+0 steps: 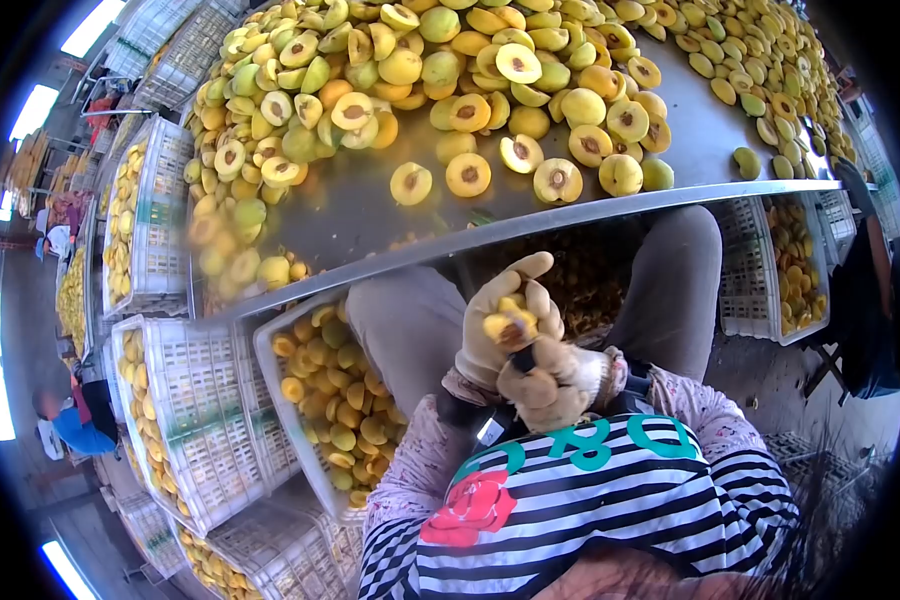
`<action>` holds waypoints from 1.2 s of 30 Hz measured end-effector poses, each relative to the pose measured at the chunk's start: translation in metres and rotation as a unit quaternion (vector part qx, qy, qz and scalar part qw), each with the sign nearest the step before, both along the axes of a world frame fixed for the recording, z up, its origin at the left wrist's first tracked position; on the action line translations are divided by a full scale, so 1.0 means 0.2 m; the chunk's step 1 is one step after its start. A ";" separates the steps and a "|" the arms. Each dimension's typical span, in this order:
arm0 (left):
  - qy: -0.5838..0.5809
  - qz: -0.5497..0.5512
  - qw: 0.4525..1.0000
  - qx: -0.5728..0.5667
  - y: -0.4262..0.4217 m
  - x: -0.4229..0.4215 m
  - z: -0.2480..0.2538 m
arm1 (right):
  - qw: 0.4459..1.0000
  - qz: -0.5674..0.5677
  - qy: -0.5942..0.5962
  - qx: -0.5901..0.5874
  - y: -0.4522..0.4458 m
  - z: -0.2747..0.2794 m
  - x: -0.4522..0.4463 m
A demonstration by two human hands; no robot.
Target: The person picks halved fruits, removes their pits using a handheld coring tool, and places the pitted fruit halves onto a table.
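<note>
My left hand (498,318), in a pale glove, holds a yellow apricot half (511,324) in front of my chest, its brown-centred cut face up. Just below, my gloved right hand (558,382) is closed around a small dark-handled tool (522,359). The tool's end is against or very near the fruit, and its working tip cannot be made out. Ahead of both hands is a metal table (360,215), heaped with whole and halved apricots (410,184). Several halves lie near its front edge with cut faces up.
A white crate of apricot halves (335,400) stands by my left leg, with stacked crates (205,400) further left. Another filled crate (792,270) is to the right. Fruit scraps (582,275) lie below the table between my knees. A person in blue (82,428) is far left.
</note>
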State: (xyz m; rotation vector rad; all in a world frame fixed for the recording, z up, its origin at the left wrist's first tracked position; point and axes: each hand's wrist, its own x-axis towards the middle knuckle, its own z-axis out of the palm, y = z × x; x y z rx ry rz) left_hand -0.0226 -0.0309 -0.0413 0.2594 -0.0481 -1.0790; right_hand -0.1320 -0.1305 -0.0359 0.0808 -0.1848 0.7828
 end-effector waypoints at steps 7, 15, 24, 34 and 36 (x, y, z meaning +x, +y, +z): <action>0.084 0.136 0.970 0.184 0.28 0.05 0.05 | 0.860 -0.168 0.260 -0.407 -0.06 0.15 0.07; -0.154 0.465 0.685 0.539 1.44 -0.14 0.10 | 0.863 -0.131 0.243 -0.423 0.06 0.05 0.09; 0.044 0.019 0.214 0.976 2.09 -0.50 -0.61 | 0.839 -0.171 0.253 -0.451 0.13 0.05 0.09; -0.305 0.163 0.189 0.919 1.79 -0.42 -0.49 | 0.827 -0.114 0.188 -0.518 0.17 0.16 0.09; -0.425 0.393 0.333 0.744 1.58 -0.29 -0.36 | 0.763 -0.133 0.082 -0.627 0.14 0.15 0.08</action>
